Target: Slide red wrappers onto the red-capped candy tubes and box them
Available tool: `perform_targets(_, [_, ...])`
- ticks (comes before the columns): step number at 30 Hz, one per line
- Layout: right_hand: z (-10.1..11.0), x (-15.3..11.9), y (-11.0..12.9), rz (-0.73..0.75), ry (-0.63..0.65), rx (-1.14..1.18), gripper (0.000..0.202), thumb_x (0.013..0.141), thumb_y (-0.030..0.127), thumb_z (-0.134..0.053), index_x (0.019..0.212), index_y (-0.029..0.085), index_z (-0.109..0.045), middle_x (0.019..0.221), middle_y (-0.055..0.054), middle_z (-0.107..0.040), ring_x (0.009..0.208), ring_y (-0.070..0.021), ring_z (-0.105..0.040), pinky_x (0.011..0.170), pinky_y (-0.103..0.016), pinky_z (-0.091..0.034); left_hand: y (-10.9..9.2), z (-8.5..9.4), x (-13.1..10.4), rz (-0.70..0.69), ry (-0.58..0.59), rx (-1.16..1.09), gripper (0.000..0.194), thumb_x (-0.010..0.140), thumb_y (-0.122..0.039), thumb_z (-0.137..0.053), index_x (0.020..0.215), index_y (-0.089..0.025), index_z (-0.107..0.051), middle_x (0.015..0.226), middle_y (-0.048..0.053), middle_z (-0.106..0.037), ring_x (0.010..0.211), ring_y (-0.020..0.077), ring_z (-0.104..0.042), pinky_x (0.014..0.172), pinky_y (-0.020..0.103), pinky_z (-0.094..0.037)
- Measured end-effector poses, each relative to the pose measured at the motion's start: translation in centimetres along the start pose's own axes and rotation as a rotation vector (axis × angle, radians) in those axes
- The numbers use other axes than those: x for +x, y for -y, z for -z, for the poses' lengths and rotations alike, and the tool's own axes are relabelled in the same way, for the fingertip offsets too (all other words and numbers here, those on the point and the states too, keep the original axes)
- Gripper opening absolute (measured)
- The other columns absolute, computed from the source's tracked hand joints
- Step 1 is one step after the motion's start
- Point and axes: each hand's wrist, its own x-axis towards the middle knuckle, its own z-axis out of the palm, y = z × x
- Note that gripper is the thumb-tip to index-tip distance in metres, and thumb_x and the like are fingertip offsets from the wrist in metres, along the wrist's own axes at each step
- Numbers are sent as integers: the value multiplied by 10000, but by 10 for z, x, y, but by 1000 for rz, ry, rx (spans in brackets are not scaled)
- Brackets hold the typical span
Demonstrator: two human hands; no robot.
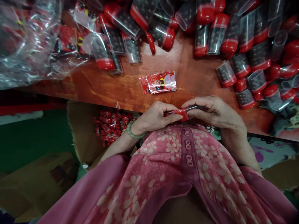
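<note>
Close to my body, both hands hold one small plastic container (192, 109), its clear, dark-looking end toward the right. My left hand (157, 117) pinches the red printed sleeve (183, 114) at the other end between thumb and fingers. The fingers of my right hand (211, 111) are closed round the dark end. Whether the sleeve fully encloses the container cannot be made out, as fingers cover much of it. Just beyond my hands, a few flat red printed sleeves (161, 82) lie overlapping on the wooden table (112, 90).
Many clear containers of dark balls with red caps (217, 32) crowd the table's back and right. Crumpled clear plastic bags (30, 46) lie at the left. Below the table edge, a cardboard box (83, 133) holds red wrapped containers (113, 124).
</note>
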Motion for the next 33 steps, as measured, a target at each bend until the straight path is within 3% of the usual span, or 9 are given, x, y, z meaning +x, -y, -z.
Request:
perform_targets(4, [-4, -3, -4, -66, -62, 35, 313, 946, 465, -655, 1037, 187, -764, 855, -21, -773, 695, -139, -660, 658, -264, -523, -2, -1, 2, 48, -21, -53, 402, 874, -505, -715, 985, -123, -777, 824, 34, -748, 676, 103, -607, 666, 218, -472])
perform_targets(9, [-6, -4, -7, 38, -91, -60, 230, 954, 376, -653, 1028, 188, -762, 894, -33, -789, 729, -142, -678, 703, -267, -532, -6, -1, 6, 118, 35, -93, 398, 830, -517, -759, 840, -119, -762, 719, 26, -709, 618, 99, -581, 611, 220, -445])
perform_targets(12, [-6, -5, -12, 86, -138, -105, 222, 967, 350, -629, 1018, 178, -760, 908, -45, -791, 736, -145, -677, 702, -271, -526, -6, -2, 10, 178, 74, -158, 418, 814, -536, -776, 821, -118, -767, 734, 49, -732, 623, 112, -611, 612, 231, -473])
perform_targets(15, [-5, -6, -16, 98, -106, -111, 232, 962, 359, -631, 1018, 175, -761, 874, -40, -784, 716, -142, -666, 681, -267, -513, -4, -4, 14, 219, 125, -182, 456, 809, -567, -781, 815, -111, -773, 742, 67, -748, 626, 127, -640, 606, 242, -499])
perform_targets(21, [-2, -11, -21, 24, -143, -53, 308, 964, 434, -612, 1027, 173, -761, 839, -26, -757, 697, -145, -636, 654, -278, -489, -5, -7, 20, 299, 164, -349, 516, 748, -628, -822, 818, -117, -799, 787, 90, -788, 660, 151, -695, 649, 255, -554])
perform_targets(27, [-1, -13, -24, 31, -101, 49, 279, 945, 418, -624, 973, 169, -746, 802, -10, -730, 687, -133, -611, 656, -273, -475, -7, -10, 23, 306, 170, -274, 529, 717, -648, -836, 821, -129, -810, 785, 72, -794, 657, 138, -690, 648, 246, -553])
perform_targets(33, [-18, -14, -33, 108, -246, 100, 282, 938, 407, -617, 979, 156, -739, 820, -24, -732, 712, -140, -625, 683, -282, -481, -6, -13, 25, 291, 113, -242, 447, 692, -552, -894, 788, -127, -795, 746, 68, -785, 661, 131, -701, 667, 234, -556])
